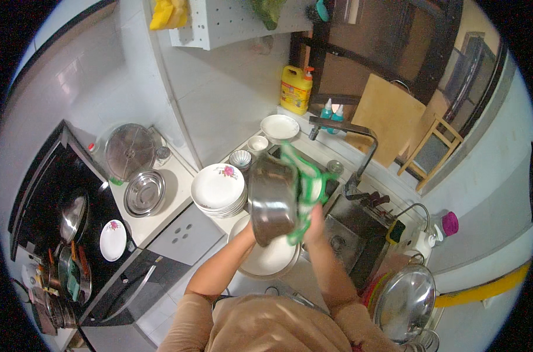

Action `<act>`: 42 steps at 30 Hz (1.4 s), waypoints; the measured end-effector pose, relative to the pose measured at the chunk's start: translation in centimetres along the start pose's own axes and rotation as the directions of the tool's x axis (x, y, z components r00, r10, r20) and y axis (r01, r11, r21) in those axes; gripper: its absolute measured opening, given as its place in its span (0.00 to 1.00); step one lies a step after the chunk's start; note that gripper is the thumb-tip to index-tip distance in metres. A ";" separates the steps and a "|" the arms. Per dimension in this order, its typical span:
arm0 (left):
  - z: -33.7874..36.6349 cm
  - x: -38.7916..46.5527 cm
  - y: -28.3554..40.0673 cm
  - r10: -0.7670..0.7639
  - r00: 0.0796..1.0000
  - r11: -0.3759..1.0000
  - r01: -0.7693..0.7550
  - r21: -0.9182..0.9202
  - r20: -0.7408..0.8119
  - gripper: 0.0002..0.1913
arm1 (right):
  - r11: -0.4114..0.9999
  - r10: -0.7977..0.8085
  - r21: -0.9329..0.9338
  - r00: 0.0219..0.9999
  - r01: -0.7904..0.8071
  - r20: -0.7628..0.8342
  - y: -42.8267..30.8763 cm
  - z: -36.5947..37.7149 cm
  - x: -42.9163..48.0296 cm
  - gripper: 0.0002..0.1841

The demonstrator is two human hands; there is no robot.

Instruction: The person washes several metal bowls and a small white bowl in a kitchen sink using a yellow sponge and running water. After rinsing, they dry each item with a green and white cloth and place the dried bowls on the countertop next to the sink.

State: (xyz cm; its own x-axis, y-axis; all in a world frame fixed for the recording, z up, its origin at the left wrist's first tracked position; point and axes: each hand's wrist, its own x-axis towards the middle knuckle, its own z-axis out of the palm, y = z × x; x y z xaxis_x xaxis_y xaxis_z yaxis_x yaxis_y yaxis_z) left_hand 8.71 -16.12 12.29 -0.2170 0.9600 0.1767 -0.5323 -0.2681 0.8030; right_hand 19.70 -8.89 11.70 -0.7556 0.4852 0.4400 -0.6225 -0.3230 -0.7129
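Note:
A deep stainless steel bowl (273,207) is tipped on its side in front of me, above the counter. My left hand (248,235) grips it from the left; most of the fingers are hidden behind the metal. A green-and-white cloth (310,185), blurred by motion, is in my right hand (315,224) at the bowl's right side. Whether the cloth touches the bowl I cannot tell. Beneath the bowl is a large white dish (271,262), partly covered from view. A stack of white plates with a flower print (218,187) stands just left of the bowl.
The sink (337,237) with a dark faucet (367,158) lies right. Small bowls (240,159) and a white dish (279,127) stand behind the plates. Metal bowls (144,193) sit by the black cooktop (51,198). A large metal lid (405,303) leans at lower right.

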 end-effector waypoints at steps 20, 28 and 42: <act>-10.8 -3.2 9.4 0.501 0.787 0.198 0.300 0.933 -0.359 0.23 | 0.871 0.474 0.339 0.790 -0.355 -0.390 9.9 9.8 3.9 0.26; -31.3 -12.8 17.7 0.627 0.629 0.186 0.452 0.872 -0.459 0.17 | 0.706 0.701 0.330 0.687 -0.627 -0.193 19.7 16.9 7.9 0.16; -49.8 -18.9 22.3 0.505 0.543 0.003 0.776 0.631 -0.671 0.13 | 0.561 0.767 0.134 0.452 -0.817 -0.455 24.5 18.9 10.1 0.18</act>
State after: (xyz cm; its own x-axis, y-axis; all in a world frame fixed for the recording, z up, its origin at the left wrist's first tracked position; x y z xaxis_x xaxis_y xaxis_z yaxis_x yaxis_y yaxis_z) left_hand -39.81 -44.19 -1.51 -0.9356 0.3321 0.1200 0.3461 0.7949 0.4984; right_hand -7.05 -27.27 9.07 -0.7263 0.3417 -0.5965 0.2407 -0.6863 -0.6863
